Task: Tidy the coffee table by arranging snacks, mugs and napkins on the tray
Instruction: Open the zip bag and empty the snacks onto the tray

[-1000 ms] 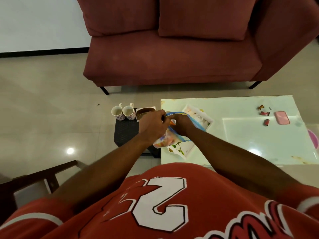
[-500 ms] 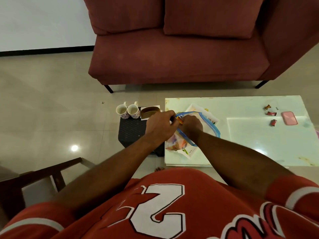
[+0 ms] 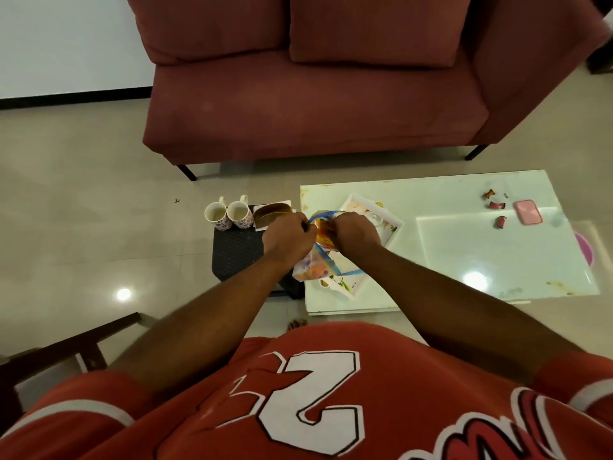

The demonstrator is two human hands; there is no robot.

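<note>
Both my hands grip a clear snack bag (image 3: 313, 265) with a blue zip rim and orange contents. My left hand (image 3: 288, 239) pinches its left edge and my right hand (image 3: 355, 232) its right edge, above the left end of the white tray (image 3: 393, 227) on the pale coffee table (image 3: 497, 257). Two floral mugs (image 3: 217, 215) (image 3: 240, 212) stand side by side on a dark stool (image 3: 237, 254) left of the table. A brown holder on a white napkin (image 3: 272, 212) sits beside them.
Three small red wrapped sweets (image 3: 496, 204) and a pink case (image 3: 528, 211) lie at the table's far right. A red sofa (image 3: 315, 104) stands behind. A dark wooden chair frame (image 3: 66, 346) is at the lower left. Tiled floor surrounds the stool.
My hands have drawn closer together at the bag's mouth, and the bag now hangs more bunched beneath them. The mugs and sweets have stayed put.
</note>
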